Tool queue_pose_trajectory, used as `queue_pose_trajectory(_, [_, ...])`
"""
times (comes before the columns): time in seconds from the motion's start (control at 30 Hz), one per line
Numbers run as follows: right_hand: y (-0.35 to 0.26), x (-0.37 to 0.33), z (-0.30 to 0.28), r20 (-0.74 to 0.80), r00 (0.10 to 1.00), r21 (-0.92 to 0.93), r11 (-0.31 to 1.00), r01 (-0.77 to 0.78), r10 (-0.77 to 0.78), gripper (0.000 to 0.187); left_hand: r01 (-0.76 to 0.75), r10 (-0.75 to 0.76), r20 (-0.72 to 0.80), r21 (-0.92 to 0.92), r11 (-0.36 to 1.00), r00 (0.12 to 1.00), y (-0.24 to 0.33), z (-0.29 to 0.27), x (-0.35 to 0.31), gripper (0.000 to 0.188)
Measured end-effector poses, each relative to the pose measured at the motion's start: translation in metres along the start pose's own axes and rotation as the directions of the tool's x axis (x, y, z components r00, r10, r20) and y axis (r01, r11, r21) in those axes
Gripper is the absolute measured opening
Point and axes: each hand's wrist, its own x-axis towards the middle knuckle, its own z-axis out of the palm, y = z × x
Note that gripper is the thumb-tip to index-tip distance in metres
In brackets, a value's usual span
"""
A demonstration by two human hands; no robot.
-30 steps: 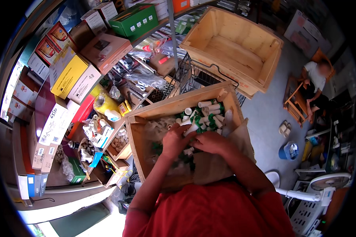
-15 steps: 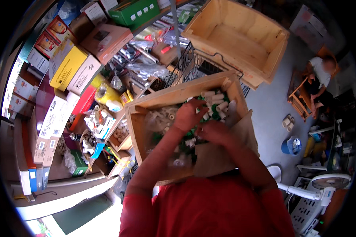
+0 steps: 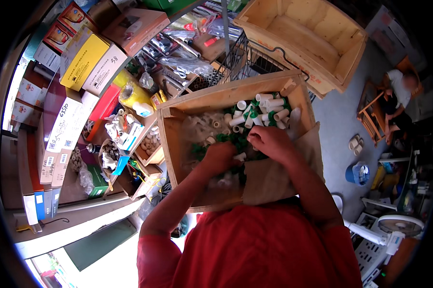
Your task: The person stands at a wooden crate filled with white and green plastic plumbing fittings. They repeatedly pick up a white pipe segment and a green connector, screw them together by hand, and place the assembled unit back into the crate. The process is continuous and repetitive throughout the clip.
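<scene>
Two hands (image 3: 218, 159) (image 3: 275, 143) in wooden crate (image 3: 211, 102), by white fittings (image 3: 257, 118), fingers (image 3: 255, 138) bent, grip unclear

Shelves (image 3: 96, 206) crowd the left side, stacked with cardboard boxes, among them a yellow one (image 3: 82, 60) near the top. A grey metal post (image 3: 225, 24) rises at the upper middle. Strong white light (image 3: 115, 264) floods the lower left, around a dark green panel (image 3: 100, 245), while the right side lies dimmer. There, a smooth grey floor (image 3: 338, 129) carries a pair of pale slippers (image 3: 355, 144) and a blue bucket (image 3: 356, 174), with a person (image 3: 397, 91) seated on a wooden chair (image 3: 370, 115) beyond. Nearer, a white fan (image 3: 401, 224) stands just above a slotted white rack (image 3: 372, 257).
</scene>
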Motion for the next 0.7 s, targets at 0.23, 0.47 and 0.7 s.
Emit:
queue_pose_trajectory(0.23, [-0.002, 0.002, -0.001, -0.032, 0.999, 0.002, 1.000, 0.029, -0.029, 0.021, 0.097, -0.105, 0.082, 0.090, 0.991, 0.991, 0.008, 0.011, 0.002, 0.038])
queue_pose_trajectory(0.47, [0.000, 0.002, 0.000, -0.058, 0.998, 0.007, 0.999, 0.031, -0.031, 0.019, 0.292, -0.299, -0.166, -0.064, 0.954, 0.940, -0.008, -0.032, 0.001, 0.039])
queue_pose_trajectory(0.7, [-0.002, 0.001, -0.002, -0.060, 0.996, 0.022, 0.998, 0.065, -0.064, 0.019, 0.121, -0.072, -0.395, 0.101, 0.988, 0.916, -0.013, -0.039, -0.002, 0.021])
